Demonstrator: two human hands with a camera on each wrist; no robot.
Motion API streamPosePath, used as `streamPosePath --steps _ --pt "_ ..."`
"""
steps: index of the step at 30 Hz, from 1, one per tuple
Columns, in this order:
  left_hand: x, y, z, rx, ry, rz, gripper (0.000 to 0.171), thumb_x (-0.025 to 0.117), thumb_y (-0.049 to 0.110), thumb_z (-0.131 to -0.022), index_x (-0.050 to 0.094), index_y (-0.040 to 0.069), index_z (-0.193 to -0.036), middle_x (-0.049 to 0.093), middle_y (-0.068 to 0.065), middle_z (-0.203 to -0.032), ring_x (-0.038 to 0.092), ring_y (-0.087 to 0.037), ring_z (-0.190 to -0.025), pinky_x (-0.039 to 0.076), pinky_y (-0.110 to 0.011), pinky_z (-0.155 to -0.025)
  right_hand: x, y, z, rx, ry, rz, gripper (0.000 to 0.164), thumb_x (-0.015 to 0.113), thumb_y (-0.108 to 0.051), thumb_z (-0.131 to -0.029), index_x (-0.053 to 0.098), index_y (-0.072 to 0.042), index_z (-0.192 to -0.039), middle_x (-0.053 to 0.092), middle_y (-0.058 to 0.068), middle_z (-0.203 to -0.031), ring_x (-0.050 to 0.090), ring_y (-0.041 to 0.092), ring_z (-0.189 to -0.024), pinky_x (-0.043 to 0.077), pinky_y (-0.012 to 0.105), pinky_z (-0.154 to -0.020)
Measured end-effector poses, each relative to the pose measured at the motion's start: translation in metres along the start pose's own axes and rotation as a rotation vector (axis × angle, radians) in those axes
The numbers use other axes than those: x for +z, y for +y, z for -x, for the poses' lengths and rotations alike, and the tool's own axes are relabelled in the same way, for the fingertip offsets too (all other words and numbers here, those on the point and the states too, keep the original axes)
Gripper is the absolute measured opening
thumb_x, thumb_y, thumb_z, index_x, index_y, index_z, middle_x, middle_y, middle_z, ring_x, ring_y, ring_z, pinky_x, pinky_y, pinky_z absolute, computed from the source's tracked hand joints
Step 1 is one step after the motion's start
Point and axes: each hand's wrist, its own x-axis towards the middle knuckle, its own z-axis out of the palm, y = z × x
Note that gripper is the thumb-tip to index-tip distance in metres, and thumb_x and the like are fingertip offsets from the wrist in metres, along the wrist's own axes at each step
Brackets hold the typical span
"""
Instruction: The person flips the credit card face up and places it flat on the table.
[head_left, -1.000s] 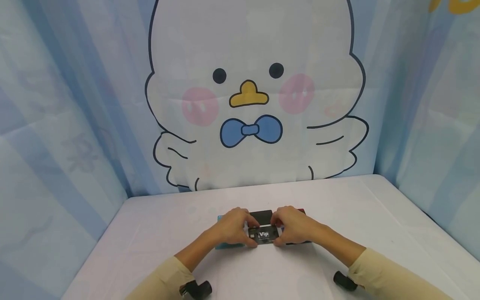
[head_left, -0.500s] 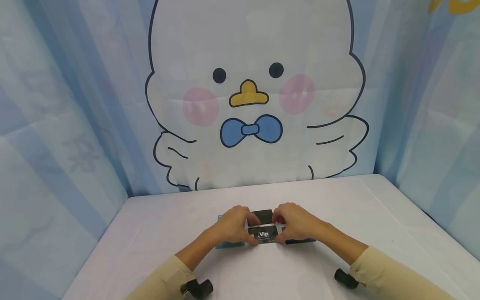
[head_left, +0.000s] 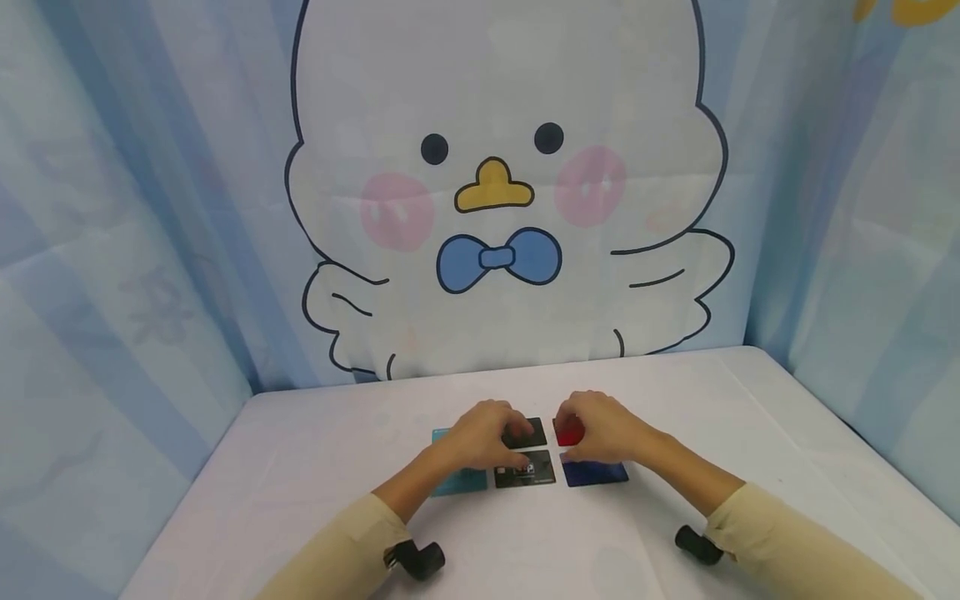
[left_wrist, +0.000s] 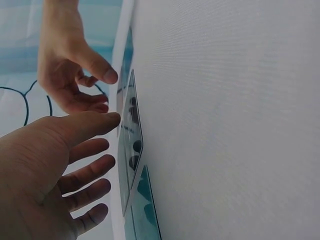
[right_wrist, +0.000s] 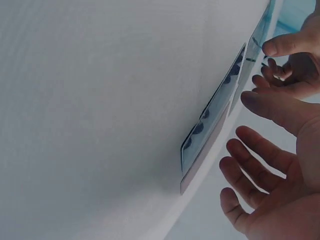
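Flat cards lie in two rows on the table. The near row has a teal card (head_left: 461, 483), a black card (head_left: 536, 477) with pale lettering and a dark blue card (head_left: 597, 475). Behind them are a teal card (head_left: 439, 434), partly covered, a black card (head_left: 536, 432) and a red card (head_left: 572, 433). My left hand (head_left: 483, 435) hovers over the teal and black cards, its fingers loosely spread in the left wrist view. Over the red and blue cards hangs my right hand (head_left: 602, 428), fingers relaxed and apart. Both hands hold nothing.
A white cloth covers the table (head_left: 525, 550). Behind it hangs a curtain (head_left: 495, 325) printed with a cartoon bird, with more curtain on both sides. A black camera (head_left: 420, 560) is strapped at the left wrist, another camera (head_left: 699, 545) at the right.
Both hands have let go of the black lettered card's ends and lifted off it. The right hand has shifted back and slightly right, uncovering the red and blue cards.
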Motion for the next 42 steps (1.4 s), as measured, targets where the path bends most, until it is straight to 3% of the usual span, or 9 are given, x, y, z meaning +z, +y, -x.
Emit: streamPosePath --steps 5,12,19,23,31,42 --pt "0.005 0.007 -0.014 0.009 0.013 -0.006 0.042 0.086 0.034 -0.085 0.077 0.02 -0.124 0.073 0.005 -0.108 0.06 -0.011 -0.101 0.054 -0.032 -0.095 -0.005 0.01 -0.002 0.028 0.015 0.005 0.036 0.089 -0.015 -0.079 0.074 -0.01 -0.111 0.069 0.001 -0.101 0.064 0.018 -0.094 0.061 0.041 -0.087" --pt "0.011 0.019 -0.03 -0.029 0.009 -0.009 0.043 0.085 0.035 -0.086 0.076 0.023 -0.126 0.071 0.004 -0.11 0.06 -0.011 -0.102 0.055 -0.03 -0.09 -0.01 0.024 -0.001 0.07 -0.003 0.011 0.038 0.088 -0.011 -0.078 0.074 -0.008 -0.113 0.068 0.004 -0.104 0.065 0.019 -0.094 0.062 0.043 -0.088" --pt "0.018 0.023 -0.043 -0.046 0.023 0.024 0.046 0.085 0.033 -0.086 0.075 0.022 -0.129 0.072 0.003 -0.115 0.061 -0.014 -0.107 0.056 -0.032 -0.091 -0.017 0.042 -0.001 0.125 -0.049 0.003 0.045 0.087 -0.01 -0.078 0.072 -0.006 -0.12 0.069 0.009 -0.113 0.064 0.027 -0.106 0.061 0.047 -0.091" --pt "0.02 0.025 -0.047 -0.057 0.02 0.04 0.047 0.085 0.032 -0.085 0.074 0.02 -0.13 0.072 0.002 -0.117 0.061 -0.015 -0.109 0.056 -0.033 -0.093 -0.023 0.048 -0.001 0.129 -0.075 -0.017 0.049 0.087 -0.009 -0.077 0.071 -0.005 -0.123 0.069 0.012 -0.117 0.063 0.032 -0.111 0.06 0.049 -0.093" --pt "0.022 0.024 -0.057 -0.035 -0.008 0.008 0.051 0.087 0.035 -0.084 0.074 0.019 -0.13 0.073 0.002 -0.117 0.062 -0.013 -0.105 0.055 -0.03 -0.093 -0.025 0.055 0.0 0.125 -0.096 -0.021 0.049 0.087 -0.007 -0.076 0.071 -0.005 -0.123 0.07 0.012 -0.118 0.062 0.027 -0.106 0.06 0.047 -0.092" --pt "0.02 0.025 -0.058 -0.094 -0.034 0.051 0.05 0.087 0.034 -0.084 0.075 0.016 -0.128 0.069 0.002 -0.116 0.058 -0.011 -0.099 0.054 -0.027 -0.088 -0.024 0.059 -0.004 0.128 -0.099 -0.019 0.049 0.088 -0.007 -0.076 0.071 -0.006 -0.123 0.069 0.011 -0.116 0.06 0.024 -0.104 0.061 0.043 -0.088"
